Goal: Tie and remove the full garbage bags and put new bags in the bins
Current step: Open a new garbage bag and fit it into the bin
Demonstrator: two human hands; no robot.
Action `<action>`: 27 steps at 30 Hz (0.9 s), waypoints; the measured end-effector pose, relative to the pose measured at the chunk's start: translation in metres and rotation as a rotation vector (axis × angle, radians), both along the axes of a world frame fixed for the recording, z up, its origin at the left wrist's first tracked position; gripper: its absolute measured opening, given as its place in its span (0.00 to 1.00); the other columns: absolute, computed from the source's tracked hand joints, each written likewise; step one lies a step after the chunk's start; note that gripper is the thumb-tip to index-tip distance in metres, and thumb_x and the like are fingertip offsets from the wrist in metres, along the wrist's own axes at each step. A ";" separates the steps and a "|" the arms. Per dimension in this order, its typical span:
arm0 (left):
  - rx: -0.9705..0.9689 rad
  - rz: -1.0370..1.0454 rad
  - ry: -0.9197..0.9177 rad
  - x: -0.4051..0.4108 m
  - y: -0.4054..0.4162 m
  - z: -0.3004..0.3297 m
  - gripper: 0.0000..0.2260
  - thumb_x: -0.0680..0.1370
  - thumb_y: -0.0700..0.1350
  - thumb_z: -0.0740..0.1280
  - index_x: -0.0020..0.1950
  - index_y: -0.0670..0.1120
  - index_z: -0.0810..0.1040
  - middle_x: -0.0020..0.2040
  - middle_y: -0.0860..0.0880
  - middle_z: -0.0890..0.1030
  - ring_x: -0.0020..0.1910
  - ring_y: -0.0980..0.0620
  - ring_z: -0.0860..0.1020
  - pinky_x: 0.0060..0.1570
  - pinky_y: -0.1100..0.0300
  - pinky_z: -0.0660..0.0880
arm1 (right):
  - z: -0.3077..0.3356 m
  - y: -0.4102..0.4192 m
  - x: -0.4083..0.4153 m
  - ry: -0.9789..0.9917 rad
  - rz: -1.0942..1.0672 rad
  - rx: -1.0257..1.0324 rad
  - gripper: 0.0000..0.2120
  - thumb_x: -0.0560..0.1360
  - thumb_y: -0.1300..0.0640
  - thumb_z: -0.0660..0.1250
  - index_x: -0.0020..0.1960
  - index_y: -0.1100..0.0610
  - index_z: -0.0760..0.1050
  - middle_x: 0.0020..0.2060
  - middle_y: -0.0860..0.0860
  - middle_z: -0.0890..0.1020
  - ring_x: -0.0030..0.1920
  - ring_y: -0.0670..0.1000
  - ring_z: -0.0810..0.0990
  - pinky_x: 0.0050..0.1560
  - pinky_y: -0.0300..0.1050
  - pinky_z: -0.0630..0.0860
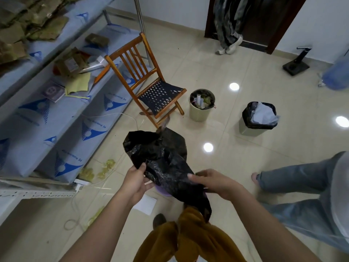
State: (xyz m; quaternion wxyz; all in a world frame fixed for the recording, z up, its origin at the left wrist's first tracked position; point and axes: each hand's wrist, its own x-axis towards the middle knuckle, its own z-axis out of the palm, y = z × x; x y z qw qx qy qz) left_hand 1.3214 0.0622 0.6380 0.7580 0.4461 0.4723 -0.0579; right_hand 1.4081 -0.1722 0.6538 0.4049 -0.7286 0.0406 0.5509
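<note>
1. Black bag [160, 157]: thin, crinkly plastic, loose and empty-looking, held up in front of the person at both sides near its lower part; upper part ballooned up and away, lower end hung down.
2. Round bin [200, 112]: pale green, upright on the floor just right of a wooden chair, dark liner w/ red ties at rim, full of paper rolls and scraps.
3. Square bin [251, 129]: pale green, upright, further right, well apart from the round one; black liner folded over rim, crumpled white paper stuffed inside.
</note>
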 end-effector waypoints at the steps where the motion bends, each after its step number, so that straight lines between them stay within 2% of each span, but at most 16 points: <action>1: -0.017 0.036 0.013 0.000 0.001 -0.003 0.09 0.84 0.44 0.56 0.59 0.47 0.74 0.53 0.47 0.83 0.49 0.44 0.81 0.41 0.47 0.79 | -0.007 -0.004 -0.009 0.053 0.039 -0.015 0.30 0.71 0.40 0.72 0.64 0.59 0.74 0.59 0.54 0.80 0.59 0.53 0.79 0.64 0.51 0.75; 4: -0.016 0.069 0.071 0.000 0.002 -0.013 0.09 0.83 0.45 0.59 0.61 0.45 0.74 0.56 0.45 0.81 0.52 0.44 0.81 0.44 0.46 0.80 | -0.024 -0.005 -0.024 0.042 -0.009 -0.025 0.13 0.74 0.54 0.73 0.55 0.60 0.81 0.51 0.57 0.84 0.54 0.56 0.82 0.61 0.55 0.78; 6: 0.070 -0.092 0.194 -0.002 0.000 -0.016 0.18 0.79 0.52 0.66 0.64 0.44 0.73 0.60 0.45 0.78 0.56 0.44 0.79 0.54 0.45 0.79 | -0.032 0.000 -0.028 0.018 -0.166 0.017 0.05 0.74 0.59 0.73 0.49 0.59 0.83 0.45 0.56 0.86 0.48 0.54 0.85 0.57 0.54 0.80; 7: 0.120 -0.215 0.266 -0.004 -0.003 -0.017 0.21 0.75 0.56 0.70 0.62 0.44 0.74 0.60 0.46 0.78 0.55 0.44 0.79 0.55 0.46 0.78 | -0.035 0.005 -0.029 0.011 -0.245 0.033 0.05 0.72 0.60 0.74 0.48 0.58 0.83 0.44 0.54 0.86 0.47 0.52 0.85 0.56 0.53 0.80; 9: 0.113 -0.407 0.315 -0.007 -0.014 -0.016 0.22 0.69 0.59 0.74 0.55 0.46 0.76 0.55 0.47 0.80 0.53 0.45 0.81 0.52 0.49 0.80 | -0.039 0.015 -0.029 -0.010 -0.342 0.031 0.10 0.69 0.61 0.78 0.50 0.57 0.83 0.47 0.53 0.86 0.48 0.52 0.84 0.56 0.52 0.80; 11: -0.038 -0.509 0.267 -0.008 -0.027 -0.016 0.24 0.67 0.57 0.76 0.56 0.45 0.78 0.54 0.46 0.83 0.50 0.45 0.84 0.47 0.50 0.81 | -0.043 0.024 -0.028 -0.035 -0.363 0.033 0.18 0.66 0.59 0.80 0.53 0.57 0.82 0.49 0.53 0.85 0.52 0.54 0.83 0.56 0.52 0.80; 13: -0.152 -0.555 0.214 -0.007 -0.038 -0.016 0.21 0.70 0.55 0.76 0.58 0.45 0.80 0.53 0.46 0.84 0.50 0.46 0.84 0.46 0.51 0.82 | -0.046 0.030 -0.028 -0.045 -0.354 0.068 0.21 0.64 0.57 0.81 0.55 0.56 0.80 0.49 0.51 0.85 0.52 0.53 0.83 0.55 0.51 0.81; 17: -0.158 -0.406 0.180 -0.003 -0.046 -0.023 0.09 0.76 0.43 0.71 0.54 0.41 0.81 0.52 0.42 0.84 0.48 0.45 0.84 0.43 0.52 0.81 | -0.047 0.035 -0.028 -0.019 -0.320 0.155 0.22 0.64 0.58 0.81 0.55 0.56 0.80 0.49 0.51 0.86 0.51 0.52 0.84 0.53 0.51 0.82; 19: -0.127 -0.317 0.178 -0.002 -0.042 -0.024 0.06 0.79 0.40 0.67 0.53 0.39 0.78 0.51 0.40 0.84 0.48 0.43 0.84 0.42 0.52 0.81 | -0.048 0.034 -0.024 0.093 -0.411 0.197 0.20 0.66 0.61 0.79 0.57 0.58 0.79 0.50 0.54 0.85 0.51 0.55 0.85 0.52 0.51 0.82; 22: -0.024 -0.181 0.233 -0.003 -0.024 -0.026 0.04 0.80 0.37 0.64 0.54 0.38 0.76 0.51 0.38 0.83 0.46 0.41 0.84 0.40 0.52 0.81 | -0.049 0.029 -0.014 0.137 -0.586 0.197 0.12 0.72 0.65 0.74 0.54 0.62 0.78 0.47 0.58 0.85 0.43 0.54 0.86 0.40 0.44 0.81; 24: 0.054 -0.083 0.288 -0.006 -0.008 -0.029 0.05 0.80 0.34 0.62 0.55 0.38 0.74 0.49 0.37 0.81 0.42 0.42 0.82 0.35 0.54 0.80 | -0.050 0.022 -0.007 0.112 -0.748 0.183 0.05 0.75 0.70 0.68 0.48 0.62 0.77 0.43 0.59 0.84 0.37 0.51 0.85 0.34 0.39 0.79; 25: 0.095 -0.032 0.315 -0.009 0.001 -0.031 0.06 0.80 0.32 0.61 0.55 0.39 0.73 0.47 0.37 0.80 0.40 0.42 0.81 0.32 0.55 0.79 | -0.052 0.017 -0.002 0.105 -0.832 0.190 0.07 0.76 0.73 0.64 0.47 0.63 0.77 0.42 0.59 0.83 0.38 0.52 0.85 0.34 0.39 0.79; 27: 0.155 0.063 0.359 -0.014 0.021 -0.036 0.08 0.79 0.30 0.60 0.51 0.42 0.71 0.44 0.38 0.78 0.38 0.43 0.79 0.31 0.55 0.77 | -0.054 0.006 0.006 0.106 -0.963 0.222 0.12 0.76 0.77 0.58 0.48 0.65 0.76 0.46 0.61 0.82 0.44 0.55 0.84 0.40 0.41 0.80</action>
